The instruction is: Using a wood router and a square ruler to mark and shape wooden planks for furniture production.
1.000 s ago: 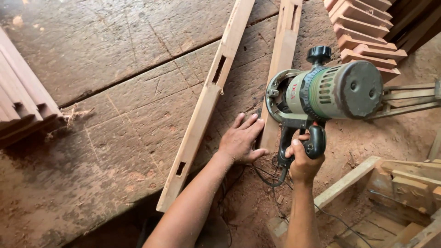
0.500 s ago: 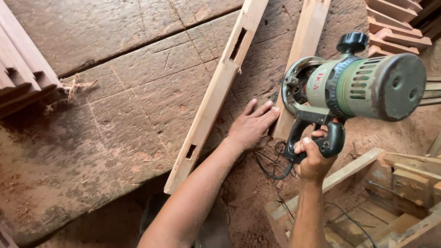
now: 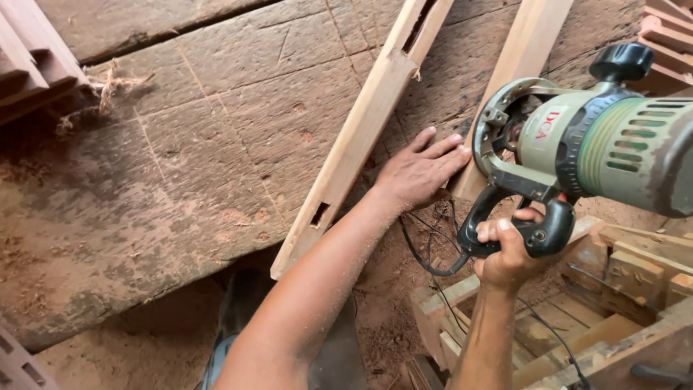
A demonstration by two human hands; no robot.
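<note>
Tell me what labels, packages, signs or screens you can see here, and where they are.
Label: a small red printed mark on the pale green motor housing of the grey-green electric router, upper right, which the right hand holds by its black handle.
Packages, signs, screens: none in view.

The right hand [image 3: 509, 253] grips the black loop handle of a heavy grey-green electric wood router [image 3: 599, 141] with a black knob on top, holding it tilted above the bench with its metal base facing left. The left hand [image 3: 419, 173] lies flat, fingers spread, on the sawdust-strewn worn wooden workbench [image 3: 216, 144], its fingertips touching the lower end of a pale planed wooden rail [image 3: 523, 79]. Just left of that hand lies a second long pale wooden rail with cut mortise slots [image 3: 354, 144], running diagonally. A thin black power cord [image 3: 429, 249] loops below the left hand. Stacked reddish timber pieces [image 3: 32, 61] sit at the upper left.
</note>
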